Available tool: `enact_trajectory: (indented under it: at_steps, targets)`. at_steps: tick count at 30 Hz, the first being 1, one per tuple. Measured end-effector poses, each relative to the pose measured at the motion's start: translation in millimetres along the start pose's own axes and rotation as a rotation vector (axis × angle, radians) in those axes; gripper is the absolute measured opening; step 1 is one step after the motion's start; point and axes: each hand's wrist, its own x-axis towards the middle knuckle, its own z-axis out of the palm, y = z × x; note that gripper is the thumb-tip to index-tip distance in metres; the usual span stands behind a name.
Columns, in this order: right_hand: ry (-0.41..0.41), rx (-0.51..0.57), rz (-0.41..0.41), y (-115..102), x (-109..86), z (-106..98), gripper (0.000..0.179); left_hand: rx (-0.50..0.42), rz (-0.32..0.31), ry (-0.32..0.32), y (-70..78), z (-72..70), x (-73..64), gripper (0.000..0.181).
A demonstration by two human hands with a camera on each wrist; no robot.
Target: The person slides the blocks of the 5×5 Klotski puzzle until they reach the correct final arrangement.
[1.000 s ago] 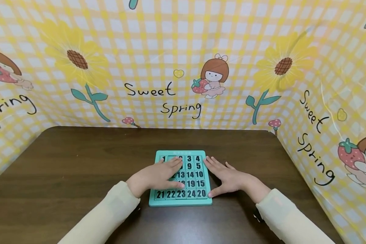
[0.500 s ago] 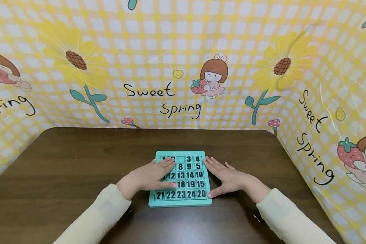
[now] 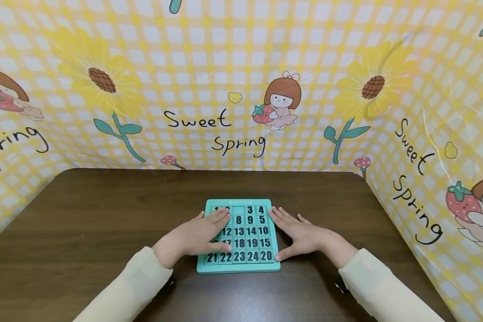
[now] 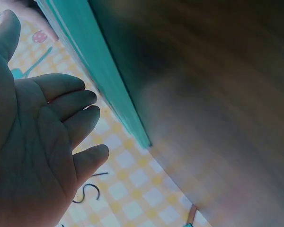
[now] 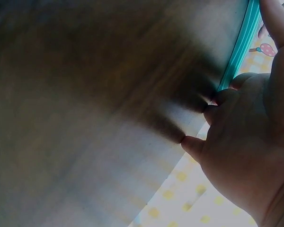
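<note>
A teal number sliding puzzle (image 3: 241, 268) lies flat on the dark wooden table. Its top row shows a gap (image 3: 239, 209) between the 2, partly under fingertips, and the 3 tile (image 3: 250, 209). My left hand (image 3: 195, 235) extends over the puzzle's left side, fingertips at the 2 tile, covering several left tiles. In the left wrist view its palm (image 4: 33, 127) faces the camera, fingers loosely extended. Along the puzzle's right edge, my right hand (image 3: 306, 236) touches the frame with straight fingertips near the top and the thumb near the bottom corner.
The wooden table (image 3: 116, 201) extends around the puzzle on every side. Behind it and at both sides hangs a yellow checked cloth (image 3: 209, 67) printed with flowers and cartoon figures.
The 2 tile has slid one place left under my left fingers, so the gap is now in the third column. My left hand moved left with it; my right hand stayed put.
</note>
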Motion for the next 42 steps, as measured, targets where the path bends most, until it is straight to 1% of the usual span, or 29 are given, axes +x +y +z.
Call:
enact_trajectory:
  at_steps: [3, 5, 11, 16, 21, 25, 29, 36, 39, 42]
  targets:
    - [0.003, 0.000, 0.002, 0.5, -0.2, 0.4, 0.117, 0.023, 0.030, 0.003, 7.7, 0.7, 5.6, 0.090]
    - [0.007, 0.001, 0.003, 0.5, 0.0, 0.7, 0.117, 0.047, 0.039, -0.002, 14.3, -0.3, 10.6, 0.090]
    - [0.008, 0.003, 0.007, -0.6, 0.7, 1.5, 0.116, 0.105, 0.038, -0.032, 29.5, -0.6, 25.7, 0.090]
    - [-0.004, 0.005, 0.014, 0.5, 0.3, 3.2, 0.117, 0.146, 0.024, -0.061, 34.2, 3.9, 34.3, 0.091]
    - [-0.011, 0.011, 0.014, 1.2, 0.5, 4.1, 0.117, 0.157, 0.016, -0.072, 34.3, 5.7, 37.8, 0.091]
    - [-0.007, 0.009, 0.015, 0.8, 1.6, 3.2, 0.117, 0.152, 0.003, -0.071, 32.5, 3.7, 37.3, 0.091]
    - [-0.001, 0.009, 0.011, 0.9, 1.8, 2.1, 0.117, 0.128, -0.003, -0.067, 29.0, 1.1, 33.2, 0.091]
    - [0.007, 0.001, 0.013, 0.7, 0.9, 1.7, 0.117, 0.079, -0.018, -0.044, 15.9, 0.8, 19.8, 0.090]
    - [0.011, 0.001, 0.009, 0.6, 1.1, 1.8, 0.117, 0.072, -0.005, -0.033, 9.4, 0.5, 13.4, 0.090]
    - [0.006, 0.007, 0.008, 0.0, 0.9, 1.7, 0.117, 0.071, 0.010, -0.022, 6.3, 0.7, 9.0, 0.088]
